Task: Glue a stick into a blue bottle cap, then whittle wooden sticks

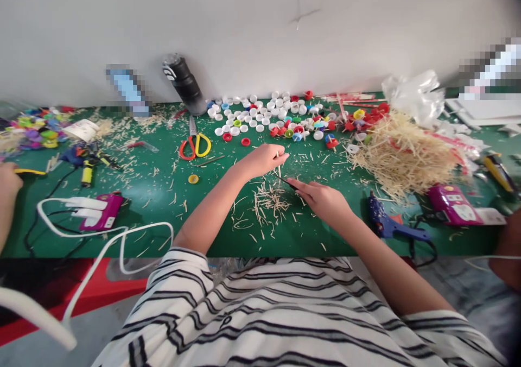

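My left hand is closed in a pinch on a short pale wooden stick, which points down toward the tabletop. Close below and to the right, my right hand grips a slim dark knife. Its narrow tip lies near the lower end of the stick; whether they touch I cannot tell. A loose pile of pale wood shavings lies on the green table beneath both hands.
White and coloured bottle caps spread behind my hands. Scissors and a black bottle stand left; a wood-strip heap and blue glue gun lie right. Another person's hand shows at the far left.
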A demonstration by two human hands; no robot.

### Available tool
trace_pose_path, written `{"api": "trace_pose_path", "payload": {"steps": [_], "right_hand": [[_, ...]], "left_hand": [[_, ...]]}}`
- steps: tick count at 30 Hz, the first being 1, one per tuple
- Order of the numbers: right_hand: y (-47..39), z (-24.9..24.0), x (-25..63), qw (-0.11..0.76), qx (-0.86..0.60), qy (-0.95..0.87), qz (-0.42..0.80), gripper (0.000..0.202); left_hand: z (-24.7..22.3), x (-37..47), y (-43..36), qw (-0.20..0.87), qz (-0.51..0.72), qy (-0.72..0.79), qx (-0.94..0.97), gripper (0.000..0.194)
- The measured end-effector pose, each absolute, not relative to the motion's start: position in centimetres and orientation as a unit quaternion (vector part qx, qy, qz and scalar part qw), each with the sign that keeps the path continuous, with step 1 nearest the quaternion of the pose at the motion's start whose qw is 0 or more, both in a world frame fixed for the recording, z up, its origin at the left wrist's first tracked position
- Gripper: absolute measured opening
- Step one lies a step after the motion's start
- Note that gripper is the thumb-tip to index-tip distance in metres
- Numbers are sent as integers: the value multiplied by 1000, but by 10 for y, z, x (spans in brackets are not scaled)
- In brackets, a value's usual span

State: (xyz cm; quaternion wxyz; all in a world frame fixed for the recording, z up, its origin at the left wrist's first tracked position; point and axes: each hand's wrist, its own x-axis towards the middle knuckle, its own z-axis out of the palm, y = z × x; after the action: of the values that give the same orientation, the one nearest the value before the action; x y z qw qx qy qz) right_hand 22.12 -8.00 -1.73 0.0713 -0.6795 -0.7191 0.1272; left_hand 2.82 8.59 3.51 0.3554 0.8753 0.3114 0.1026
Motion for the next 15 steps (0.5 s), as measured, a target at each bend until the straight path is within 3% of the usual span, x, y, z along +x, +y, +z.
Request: {"api": "trace_pose_path", "payload": {"steps": [15], "right_hand": [[-94,-24,228,120,-668,-714,172,51]], "left_hand": [[31,22,95,362,110,320,868,42]]}}
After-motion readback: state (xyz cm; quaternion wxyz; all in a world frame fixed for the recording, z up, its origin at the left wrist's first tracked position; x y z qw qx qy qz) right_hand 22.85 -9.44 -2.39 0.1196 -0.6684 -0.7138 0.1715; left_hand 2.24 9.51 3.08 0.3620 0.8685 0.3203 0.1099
